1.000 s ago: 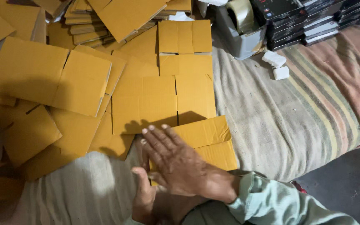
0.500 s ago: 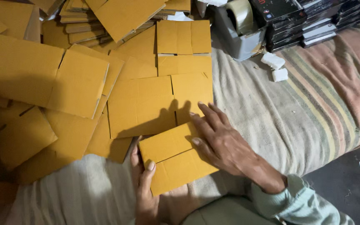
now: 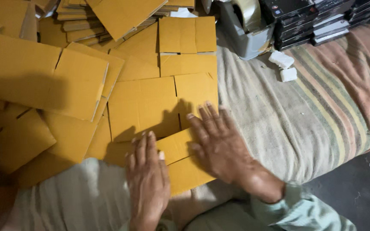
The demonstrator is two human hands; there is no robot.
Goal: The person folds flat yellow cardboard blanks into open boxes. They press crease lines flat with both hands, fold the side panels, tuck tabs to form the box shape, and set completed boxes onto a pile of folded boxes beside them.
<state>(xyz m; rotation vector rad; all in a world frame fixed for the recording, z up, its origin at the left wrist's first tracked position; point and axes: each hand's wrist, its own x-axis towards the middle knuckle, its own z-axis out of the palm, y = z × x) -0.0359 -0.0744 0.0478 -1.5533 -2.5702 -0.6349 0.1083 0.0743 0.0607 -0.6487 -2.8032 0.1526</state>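
A small flat yellow-brown cardboard piece (image 3: 180, 164) lies in front of me on the striped cloth (image 3: 279, 124). My left hand (image 3: 147, 184) rests flat on its left part, fingers spread. My right hand (image 3: 219, 143) presses palm-down on its right edge, fingers pointing up toward the larger flat cardboard sheets (image 3: 150, 102) behind it. Neither hand grips anything.
Many flattened cardboard blanks (image 3: 43, 81) cover the left and middle, with stacks (image 3: 82, 23) at the back. A grey tape dispenser (image 3: 245, 25) and dark flat boxes (image 3: 317, 19) stand at the back right, beside two small white blocks (image 3: 284, 66). Dark floor (image 3: 356, 192) shows lower right.
My right hand slid from the middle of the small cardboard piece to its right edge. My left hand came out from under and now lies flat on top of the piece.
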